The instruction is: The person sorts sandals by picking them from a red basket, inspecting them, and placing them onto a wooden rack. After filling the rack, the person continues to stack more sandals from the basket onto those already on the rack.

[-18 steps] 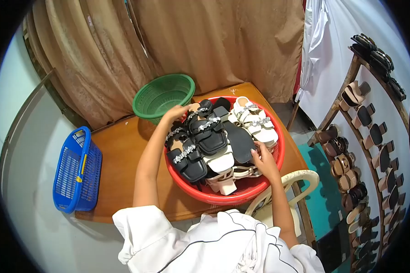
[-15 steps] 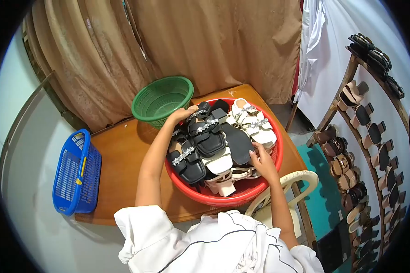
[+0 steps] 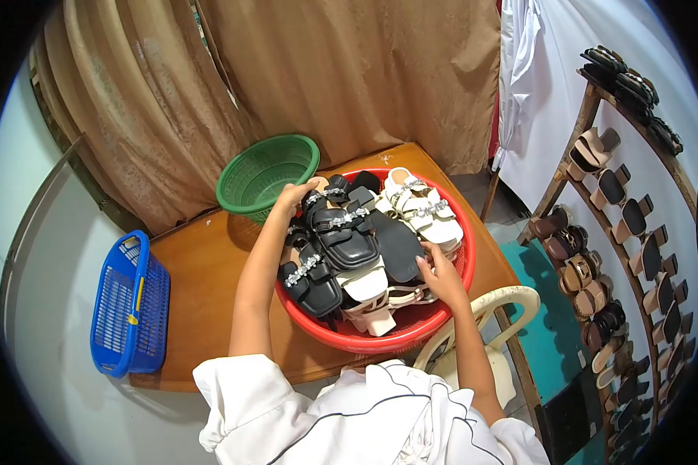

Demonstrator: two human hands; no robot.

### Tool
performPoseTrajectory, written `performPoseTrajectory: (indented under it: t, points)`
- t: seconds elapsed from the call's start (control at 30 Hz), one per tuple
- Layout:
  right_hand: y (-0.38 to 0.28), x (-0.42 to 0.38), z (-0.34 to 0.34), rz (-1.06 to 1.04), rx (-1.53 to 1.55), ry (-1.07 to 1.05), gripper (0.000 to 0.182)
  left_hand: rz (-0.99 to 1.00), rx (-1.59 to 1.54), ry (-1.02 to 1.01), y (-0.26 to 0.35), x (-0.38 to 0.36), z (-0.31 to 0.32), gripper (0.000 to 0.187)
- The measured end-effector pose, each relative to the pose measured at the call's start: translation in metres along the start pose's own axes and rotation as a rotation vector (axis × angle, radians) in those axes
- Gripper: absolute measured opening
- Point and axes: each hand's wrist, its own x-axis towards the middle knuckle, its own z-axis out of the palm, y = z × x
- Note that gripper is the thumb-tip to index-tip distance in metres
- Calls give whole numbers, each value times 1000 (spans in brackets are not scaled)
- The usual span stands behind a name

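On the wooden table (image 3: 198, 310), the red basket (image 3: 340, 341) is heaped with black sandals and white sandals (image 3: 434, 225), some with sparkling straps, and the lower ones are largely buried, so their number cannot be told. The upturned black sole (image 3: 398, 246) lies among them, its near edge met by the right hand (image 3: 440, 273), which is partly open with fingers bent, though whether it grips or merely touches is unclear. The left hand (image 3: 296, 194), loosely curled, reaches the far left of the heap by the black sandals (image 3: 343, 232), its fingertips too small to show a firm hold.
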Motion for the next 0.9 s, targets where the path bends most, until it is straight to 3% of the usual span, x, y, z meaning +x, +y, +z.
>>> performPoseTrajectory:
  t: [0.17, 0.33, 0.43, 0.57, 0.63, 0.73, 0.9]
  points:
    - [2, 1, -1, -28, 66, 97, 29, 119, -407, -104, 22, -24, 5, 22]
    - [5, 3, 1, -68, 40, 183, 24, 519, -494, -185, 56, -67, 14, 26]
    - [-7, 0, -5, 102, 22, 65, 23, 727, -512, -165, 75, -100, 31, 34]
    - [-6, 0, -3, 88, 36, 77, 22, 1007, -489, -132, 94, -149, 48, 31]
    - [0, 0, 2, -5, 93, 152, 20, 1084, -437, -135, 98, -166, 49, 31]
    - [-8, -1, -3, 45, 54, 116, 19, 1163, -467, -128, 103, -185, 47, 31]
    - [-7, 0, -6, 23, 52, 106, 21, 1143, -673, -55, 105, -196, 38, 30]
